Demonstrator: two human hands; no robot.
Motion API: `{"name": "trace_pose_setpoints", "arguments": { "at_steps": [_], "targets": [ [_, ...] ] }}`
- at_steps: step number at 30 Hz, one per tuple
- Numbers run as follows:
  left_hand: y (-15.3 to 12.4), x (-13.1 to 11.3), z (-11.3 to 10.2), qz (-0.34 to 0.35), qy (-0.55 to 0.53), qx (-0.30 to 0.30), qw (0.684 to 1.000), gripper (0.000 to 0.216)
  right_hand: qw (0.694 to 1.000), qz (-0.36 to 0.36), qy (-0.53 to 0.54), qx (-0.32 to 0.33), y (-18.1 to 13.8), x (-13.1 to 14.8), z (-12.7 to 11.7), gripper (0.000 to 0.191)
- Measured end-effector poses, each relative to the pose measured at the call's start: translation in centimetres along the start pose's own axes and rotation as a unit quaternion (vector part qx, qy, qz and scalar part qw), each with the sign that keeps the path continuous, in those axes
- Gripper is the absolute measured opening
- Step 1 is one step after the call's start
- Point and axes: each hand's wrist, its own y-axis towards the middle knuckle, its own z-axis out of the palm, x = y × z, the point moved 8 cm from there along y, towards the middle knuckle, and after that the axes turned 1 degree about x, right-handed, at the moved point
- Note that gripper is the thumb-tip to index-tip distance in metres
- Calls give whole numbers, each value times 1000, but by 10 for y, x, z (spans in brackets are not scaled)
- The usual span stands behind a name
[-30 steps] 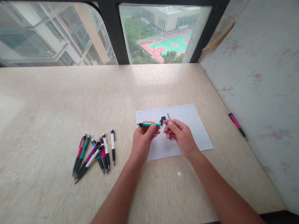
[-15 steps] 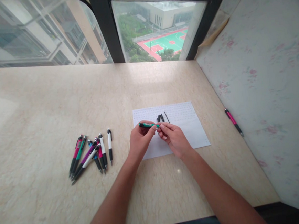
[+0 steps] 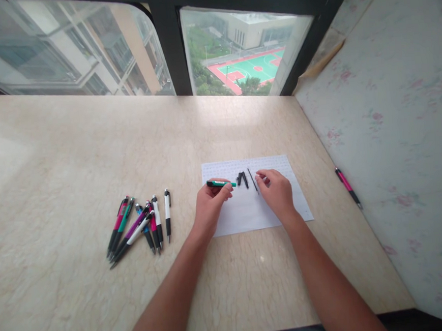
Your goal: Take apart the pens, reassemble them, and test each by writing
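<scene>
My left hand point(image 3: 209, 203) is closed on the green barrel of a pen point(image 3: 218, 184), holding it level above the left part of a paper sheet point(image 3: 244, 214). The barrel's black end points left and its green end points right. My right hand point(image 3: 276, 191) is over the right part of the sheet. Its fingers are bent and slightly apart, with nothing visible between them. Just left of its fingertips lies a thin dark pen refill point(image 3: 253, 181). Small black pen parts point(image 3: 244, 180) lie on the paper between my hands.
Several assembled pens point(image 3: 134, 228) lie in a loose group on the left of the marbled surface point(image 3: 89, 145). A pink-and-black pen point(image 3: 348, 188) rests along the papered wall point(image 3: 402, 136) at right. Windows point(image 3: 250, 46) line the far edge.
My right hand has let go of the green barrel's end and moved right, beside the refill. My left hand still holds the barrel. The camera view has shifted slightly.
</scene>
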Motion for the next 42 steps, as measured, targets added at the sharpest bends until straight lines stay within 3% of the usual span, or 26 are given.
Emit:
{"name": "trace_pose_setpoints", "arguments": {
  "at_steps": [3, 6, 9, 13, 16, 19, 24, 29, 37, 42],
  "targets": [
    [1, 1, 0, 2, 4, 6, 1000, 26, 999, 2, 29, -14, -1, 1, -5, 26],
    [1, 2, 0, 3, 2, 9, 1000, 27, 990, 58, 129, -26, -5, -4, -9, 30],
    [0, -1, 1, 14, 1, 9, 1000, 26, 956, 119, 267, 29, -15, 0, 7, 33],
    [-3, -6, 8, 33, 35, 29, 998, 24, 907, 124, 381, 133, -30, 27, 36, 31],
    [-4, -8, 14, 44, 53, 55, 996, 23, 885, 131, 421, 150, -37, 36, 44, 24],
    [-4, -9, 12, 58, 63, 40, 996, 25, 875, 145, 434, 156, -39, 38, 46, 22],
    [-5, -14, 5, 80, 36, 1, 996, 50, 885, 140, 414, 162, -40, 39, 44, 22],
    [-7, -19, 3, 105, 31, -20, 994, 45, 898, 121, 390, 162, -42, 41, 45, 21],
    [-9, -20, 12, 142, 99, 43, 984, 40, 954, 8, 277, 116, -38, 56, 29, 19],
    [-8, -26, 9, 151, 84, 25, 985, 44, 937, 85, 333, 68, -31, 36, 22, 23]
  ]
}}
